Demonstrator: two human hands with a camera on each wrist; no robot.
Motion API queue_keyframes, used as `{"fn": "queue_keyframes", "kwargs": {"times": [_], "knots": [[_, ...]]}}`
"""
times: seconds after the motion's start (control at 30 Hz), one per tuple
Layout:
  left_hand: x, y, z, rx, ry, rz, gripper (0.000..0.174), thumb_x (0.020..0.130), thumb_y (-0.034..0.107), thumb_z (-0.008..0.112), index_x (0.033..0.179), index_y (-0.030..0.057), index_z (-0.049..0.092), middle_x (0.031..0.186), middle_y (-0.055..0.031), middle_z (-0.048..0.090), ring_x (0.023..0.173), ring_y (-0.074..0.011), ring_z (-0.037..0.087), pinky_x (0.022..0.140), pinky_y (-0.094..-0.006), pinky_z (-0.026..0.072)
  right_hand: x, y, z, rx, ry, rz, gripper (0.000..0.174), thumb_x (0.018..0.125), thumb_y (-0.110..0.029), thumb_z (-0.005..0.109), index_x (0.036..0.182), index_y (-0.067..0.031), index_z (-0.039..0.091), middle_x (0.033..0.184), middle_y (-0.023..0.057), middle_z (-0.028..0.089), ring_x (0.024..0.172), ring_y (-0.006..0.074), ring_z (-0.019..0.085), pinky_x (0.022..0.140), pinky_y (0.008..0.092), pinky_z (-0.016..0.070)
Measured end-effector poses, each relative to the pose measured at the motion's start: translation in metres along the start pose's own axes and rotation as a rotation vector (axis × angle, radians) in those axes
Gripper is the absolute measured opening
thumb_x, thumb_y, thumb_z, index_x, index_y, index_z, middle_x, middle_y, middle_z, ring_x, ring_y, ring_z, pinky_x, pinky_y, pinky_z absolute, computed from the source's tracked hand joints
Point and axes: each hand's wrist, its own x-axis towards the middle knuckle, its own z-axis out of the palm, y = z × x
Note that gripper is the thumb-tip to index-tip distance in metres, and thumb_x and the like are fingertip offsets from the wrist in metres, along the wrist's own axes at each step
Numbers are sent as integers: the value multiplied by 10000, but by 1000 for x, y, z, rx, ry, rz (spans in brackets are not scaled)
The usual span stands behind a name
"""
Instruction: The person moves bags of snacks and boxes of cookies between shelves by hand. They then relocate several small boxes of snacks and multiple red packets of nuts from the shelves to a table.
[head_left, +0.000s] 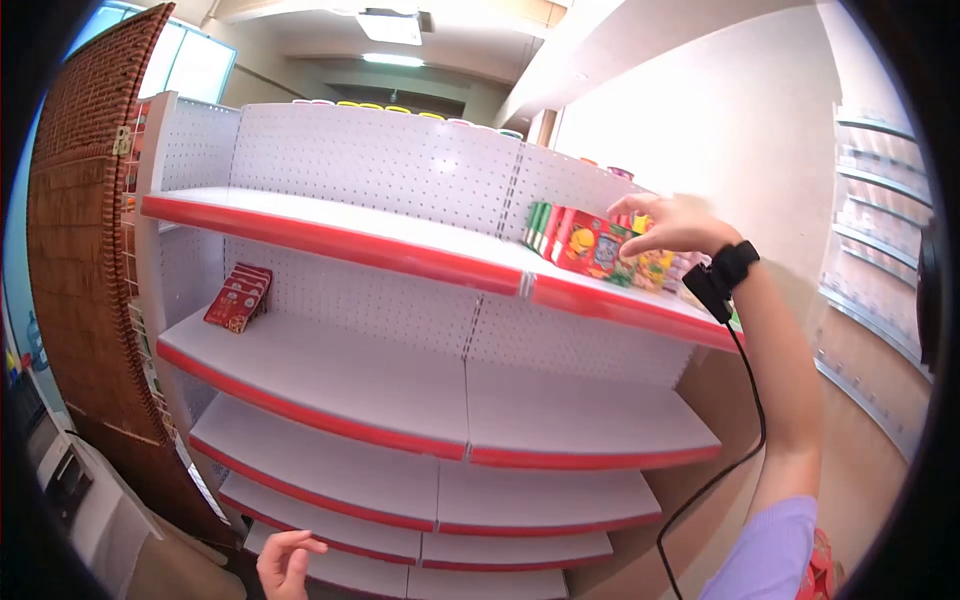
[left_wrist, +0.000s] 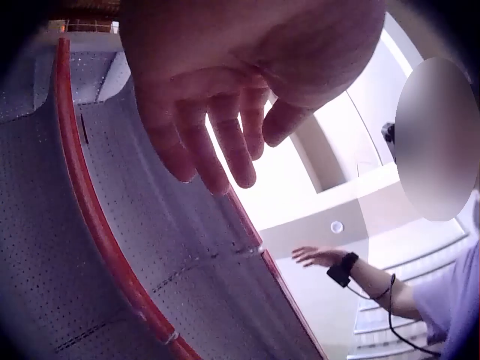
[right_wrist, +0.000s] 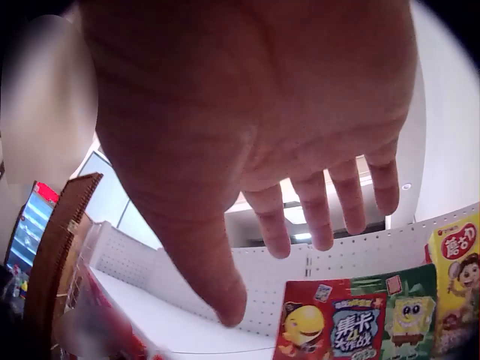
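Above the right end of the top shelf, my right hand [head_left: 680, 225] is raised beside a row of upright snack packs [head_left: 590, 243], fingers spread and holding nothing. In the right wrist view the red and green pack [right_wrist: 356, 319] stands below the fingertips of the hand [right_wrist: 255, 127], a yellow box [right_wrist: 456, 285] to its right. Low in the head view, my left hand [head_left: 287, 562] is in front of the lower shelves, empty. The left wrist view shows that hand [left_wrist: 247, 67] with relaxed fingers.
A stack of red packs [head_left: 240, 298] leans at the left end of the second shelf [head_left: 350, 375]. A brown woven panel [head_left: 85, 250] stands left of the rack. Colourful lids show behind its top edge. Wall rails [head_left: 880, 180] are at the right.
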Motion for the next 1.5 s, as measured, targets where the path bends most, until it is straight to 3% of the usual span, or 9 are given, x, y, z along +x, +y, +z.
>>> {"fn": "queue_keyframes", "kwargs": {"times": [0.3, 0.53, 0.9, 1.03, 1.07, 1.13, 1.23, 1.4, 1.5], "knots": [[32, -38, 2, 117, 133, -14, 215, 957, 109, 488, 1129, -2, 553, 958, -80, 624, 904, -160, 593, 827, -272, 445, 101, 62, 38, 226, -307, 260, 1124, 614, -166, 825, 1477, -112, 106, 1470, 151, 265, 1285, 241, 373, 1029, 326, 369], [73, -45, -1, 118, 69, 12, 241, 950, 114, 506, 1167, 13, 540, 966, -73, 622, 900, -150, 587, 819, -269, 442, 93, 54, 39, 422, -433, 281, 993, 625, -122, 814, 1423, -89, 224, 1362, 132, 412, 1233, 214, 430, 995, 310, 405], [86, -50, 30, -44, -208, -75, 302, 941, 82, 508, 1236, 18, 490, 989, -88, 627, 917, -156, 594, 800, -267, 454, 68, 37, 35, 96, 17, -27, 944, 557, -171, 813, 1367, -53, 342, 1257, 161, 475, 1202, 272, 452, 1029, 328, 355], [108, -36, 48, 6, -316, 12, 348, 903, 36, 545, 1242, 26, 472, 1061, -86, 606, 972, -163, 577, 803, -281, 454, 34, -15, -3, 494, 372, -216, 711, 648, -121, 785, 1264, -44, 438, 1177, 95, 565, 1080, 183, 550, 940, 308, 446], [116, -28, 53, 84, -312, 90, 378, 881, 16, 568, 1245, 32, 468, 1087, -84, 594, 992, -167, 569, 810, -296, 455, 26, -23, -9, 623, 366, -206, 622, 679, -165, 779, 1208, -29, 480, 1132, 96, 605, 1013, 166, 587, 891, 295, 474], [141, -26, 59, 73, -318, 125, 1137, 641, 403, 810, 1458, 77, 89, 1438, -160, 245, 1285, -326, 348, 1001, -450, 396, 13, -57, -13, 810, 222, -208, 590, 681, -209, 784, 1169, -19, 513, 1113, 104, 624, 975, 159, 605, 857, 284, 485], [167, 18, 114, -196, -126, 507, 987, 669, 305, 810, 1424, 61, 223, 1364, -143, 406, 1212, -296, 458, 976, -452, 427, 13, -113, 24, 996, -75, -414, 654, 655, -217, 790, 1187, 22, 495, 1063, 125, 625, 991, 194, 601, 862, 286, 476], [176, 13, 122, -230, -185, 423, 886, 690, 257, 787, 1383, 60, 271, 1306, -124, 439, 1174, -275, 474, 974, -442, 424, 21, -162, 103, 782, -142, -768, 950, 594, -246, 798, 1332, 73, 291, 1155, 266, 449, 1045, 359, 522, 879, 371, 450], [178, 4, 117, -244, -197, 346, 811, 706, 221, 769, 1352, 59, 307, 1262, -111, 464, 1146, -260, 486, 971, -435, 422, 9, -178, 124, 852, -161, -666, 1013, 596, -285, 778, 1361, 100, 237, 1100, 273, 422, 1057, 409, 472, 937, 389, 401]]}}
